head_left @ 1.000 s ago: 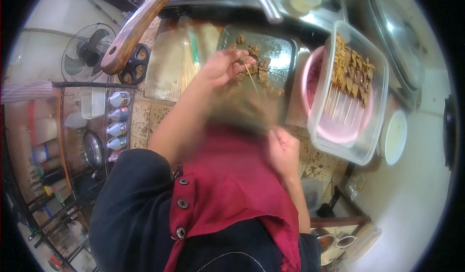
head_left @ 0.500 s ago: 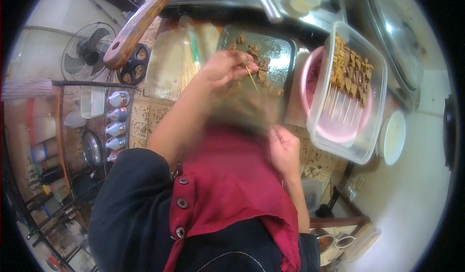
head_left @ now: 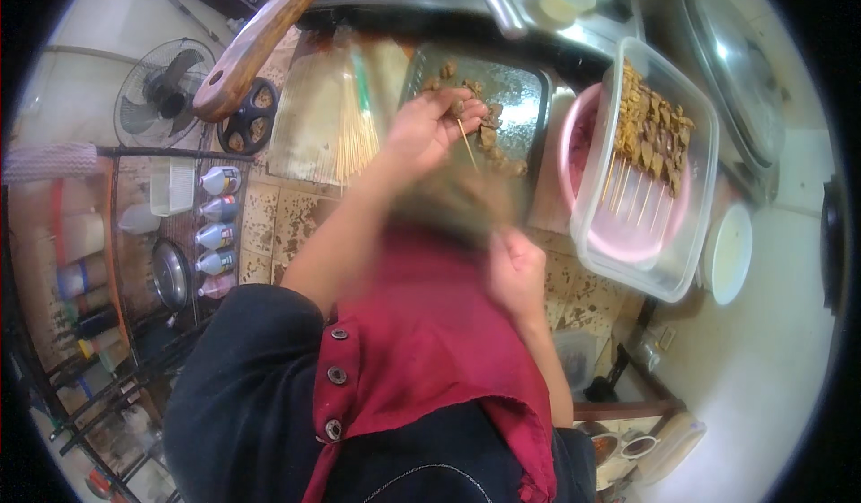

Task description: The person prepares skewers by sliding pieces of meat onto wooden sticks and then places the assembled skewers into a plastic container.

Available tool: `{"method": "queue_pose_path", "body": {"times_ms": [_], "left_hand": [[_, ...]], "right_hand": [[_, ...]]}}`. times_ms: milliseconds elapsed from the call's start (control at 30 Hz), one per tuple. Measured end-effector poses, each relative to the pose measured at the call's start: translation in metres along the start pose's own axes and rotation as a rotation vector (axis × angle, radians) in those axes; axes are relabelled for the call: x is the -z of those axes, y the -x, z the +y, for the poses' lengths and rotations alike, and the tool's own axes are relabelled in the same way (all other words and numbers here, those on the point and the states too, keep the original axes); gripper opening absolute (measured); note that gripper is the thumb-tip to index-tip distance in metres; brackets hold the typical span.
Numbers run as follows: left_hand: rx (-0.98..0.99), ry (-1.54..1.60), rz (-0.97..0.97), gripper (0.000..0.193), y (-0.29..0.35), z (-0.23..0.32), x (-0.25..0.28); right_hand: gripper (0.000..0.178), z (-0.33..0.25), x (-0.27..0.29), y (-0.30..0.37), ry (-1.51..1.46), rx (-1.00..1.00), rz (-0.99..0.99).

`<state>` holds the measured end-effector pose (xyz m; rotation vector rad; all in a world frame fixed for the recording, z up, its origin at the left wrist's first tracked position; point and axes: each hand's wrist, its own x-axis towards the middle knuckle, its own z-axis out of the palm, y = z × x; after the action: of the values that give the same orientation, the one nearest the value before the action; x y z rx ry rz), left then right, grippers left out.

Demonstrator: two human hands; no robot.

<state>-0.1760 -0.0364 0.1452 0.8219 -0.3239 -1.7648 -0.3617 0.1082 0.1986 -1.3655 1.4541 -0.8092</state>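
Left hand (head_left: 430, 131) raised over the near-left part of the dark metal tray (head_left: 525, 86), fingers curled and pinching a thin bamboo skewer (head_left: 467, 143) together with a small piece of meat at its upper end. Skewer's long axis runs from the fingertips down and slightly right, toward the person's body; free end points at the right hand (head_left: 516, 270). Right hand sits lower, near the desk's (head_left: 269, 225) front edge, fingers folded into a loose fist; whether it holds anything cannot be told. Loose meat pieces (head_left: 489, 126) lie in the tray just right of the left hand, so left is clearly the nearer hand. Bundle of bare skewers (head_left: 345, 122) lies to the tray's left, lengthwise front to back. Finished skewers rest in the clear plastic container (head_left: 691, 207) toward the desk's right edge, sticks pointing to the front.
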Motion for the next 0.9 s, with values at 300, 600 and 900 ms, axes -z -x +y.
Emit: {"method": "queue_pose_path", "body": {"times_ms": [300,600,900], "left_hand": [[0.081,-0.183,-0.008,0.029,0.006,0.01,-0.001],[0.119,-0.149,-0.075,0.025,0.013,-0.003,-0.014],[0.126,-0.163,-0.102,0.025,0.015,-0.006,-0.019]], "right_hand": [[0.016,-0.012,-0.002,-0.004,0.081,0.072,-0.021],[0.018,-0.01,-0.007,-0.027,0.097,0.179,0.045],[0.02,0.002,-0.014,-0.044,0.114,0.343,0.101]]}}
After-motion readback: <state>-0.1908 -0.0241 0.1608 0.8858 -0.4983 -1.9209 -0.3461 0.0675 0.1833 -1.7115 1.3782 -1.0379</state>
